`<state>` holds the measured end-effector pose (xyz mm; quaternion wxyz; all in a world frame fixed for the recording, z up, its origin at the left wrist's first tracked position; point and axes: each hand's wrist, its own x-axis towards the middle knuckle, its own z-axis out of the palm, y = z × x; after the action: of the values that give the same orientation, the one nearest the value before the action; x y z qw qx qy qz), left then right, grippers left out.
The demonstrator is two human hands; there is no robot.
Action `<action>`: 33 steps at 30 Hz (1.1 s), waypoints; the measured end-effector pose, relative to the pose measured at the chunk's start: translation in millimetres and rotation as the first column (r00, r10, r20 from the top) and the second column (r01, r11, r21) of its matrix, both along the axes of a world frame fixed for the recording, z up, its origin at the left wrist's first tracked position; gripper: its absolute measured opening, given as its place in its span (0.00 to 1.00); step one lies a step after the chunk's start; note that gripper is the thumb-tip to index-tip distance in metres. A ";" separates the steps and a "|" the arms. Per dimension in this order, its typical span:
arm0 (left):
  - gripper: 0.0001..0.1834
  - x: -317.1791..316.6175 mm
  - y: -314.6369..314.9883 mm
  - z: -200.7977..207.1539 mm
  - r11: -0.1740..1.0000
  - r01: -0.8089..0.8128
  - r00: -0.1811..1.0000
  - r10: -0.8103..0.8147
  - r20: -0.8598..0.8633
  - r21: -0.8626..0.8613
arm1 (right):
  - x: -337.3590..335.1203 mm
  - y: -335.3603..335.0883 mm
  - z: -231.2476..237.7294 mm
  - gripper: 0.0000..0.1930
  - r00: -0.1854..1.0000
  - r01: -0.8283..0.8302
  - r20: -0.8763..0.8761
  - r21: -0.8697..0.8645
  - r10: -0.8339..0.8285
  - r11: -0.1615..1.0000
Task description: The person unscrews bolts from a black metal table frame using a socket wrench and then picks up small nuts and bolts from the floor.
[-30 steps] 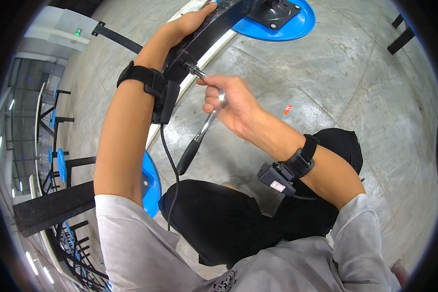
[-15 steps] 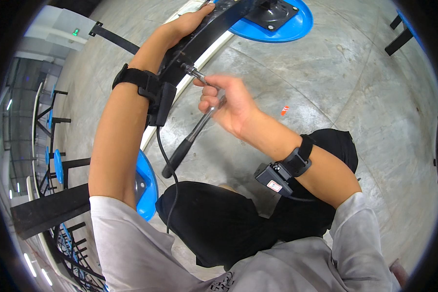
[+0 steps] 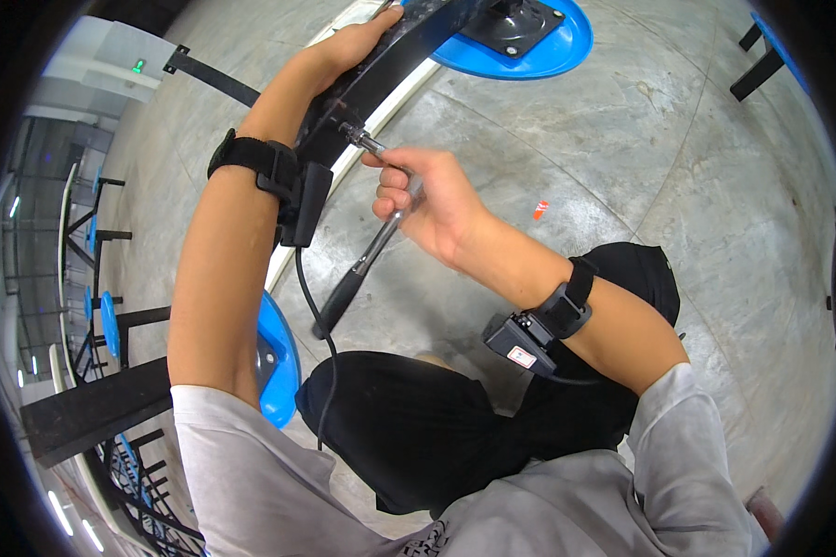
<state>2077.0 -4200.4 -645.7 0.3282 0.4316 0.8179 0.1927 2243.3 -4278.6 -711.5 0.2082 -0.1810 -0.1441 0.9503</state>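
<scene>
My right hand (image 3: 427,204) is closed round a ratchet wrench (image 3: 373,249), near its head. The wrench's black handle hangs down toward my knee. From its head a shiny socket extension (image 3: 370,142) reaches the side of a black metal beam (image 3: 395,79); the fastener at its tip is too small to make out. Farther up, my left hand (image 3: 358,46) grips the beam, its thumb along the top and its other fingers mostly hidden. A blue round seat (image 3: 567,42) on a black plate lies beside the beam's far end.
A second blue seat (image 3: 280,362) stands beside my left forearm. A black cable (image 3: 302,278) hangs from the left wrist strap. An orange piece (image 3: 541,210) lies on the grey concrete floor (image 3: 641,139). More black frames with blue seats (image 3: 111,323) line the left.
The wrench's handle has swung slightly, its end shifting a little upward and right. Both hands keep their hold. The whole view has shifted slightly.
</scene>
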 end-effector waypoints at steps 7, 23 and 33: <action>0.37 -9.3 2.6 -10.5 1.000 -0.029 0.999 0.029 -0.014 0.008 | 2.0 1.5 1.1 0.11 0.998 -0.034 -0.055 -0.187 0.025 0.982; 0.40 15.0 -1.4 14.5 1.000 0.010 0.997 -0.009 -0.073 0.022 | 52.0 6.2 1.7 0.06 0.879 -0.226 0.222 0.973 -0.422 0.042; 0.40 13.9 1.4 9.2 1.000 -0.009 0.998 0.008 -0.063 -0.011 | 27.5 4.2 5.4 0.07 0.996 -0.012 0.081 0.364 -0.019 0.931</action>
<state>2090.9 -4199.0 -636.5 0.3037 0.4321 0.8307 0.1760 2270.7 -4274.4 -706.1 0.2338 -0.1792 -0.3260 0.8983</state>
